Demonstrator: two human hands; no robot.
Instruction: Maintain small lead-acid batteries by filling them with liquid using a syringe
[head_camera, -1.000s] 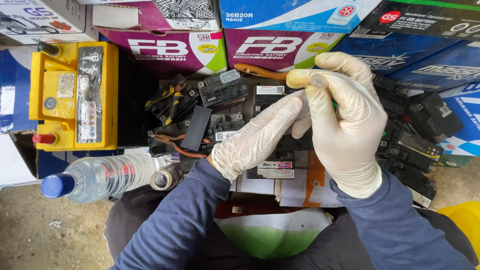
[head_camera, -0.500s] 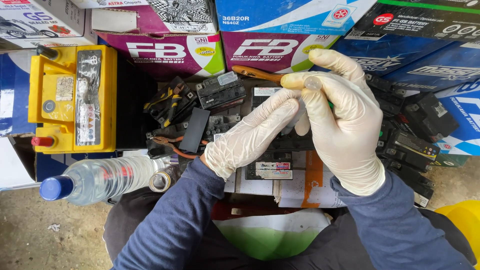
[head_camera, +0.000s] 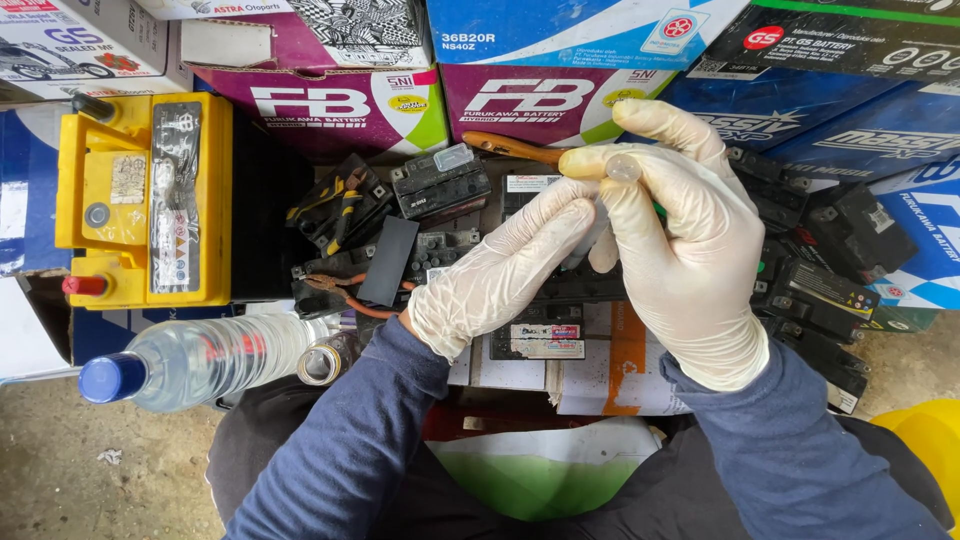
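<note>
Both my hands wear pale latex gloves and meet above a pile of small black batteries (head_camera: 440, 185). My right hand (head_camera: 690, 260) is raised, pinching a small clear round piece (head_camera: 622, 168) between thumb and forefinger. A sliver of something green shows behind its palm. My left hand (head_camera: 500, 265) reaches across with its fingertips tucked against the right palm. What those fingers grip, if anything, is hidden.
A yellow battery (head_camera: 140, 200) stands at left, with a clear water bottle (head_camera: 200, 360) with a blue cap lying below it. Orange-handled pliers (head_camera: 345, 290) and an orange-handled tool (head_camera: 510, 150) lie among the batteries. Printed cardboard boxes (head_camera: 330, 100) line the back and right.
Both hands keep nearly the same pose, still joined over the batteries. Nothing was picked up or let go.
</note>
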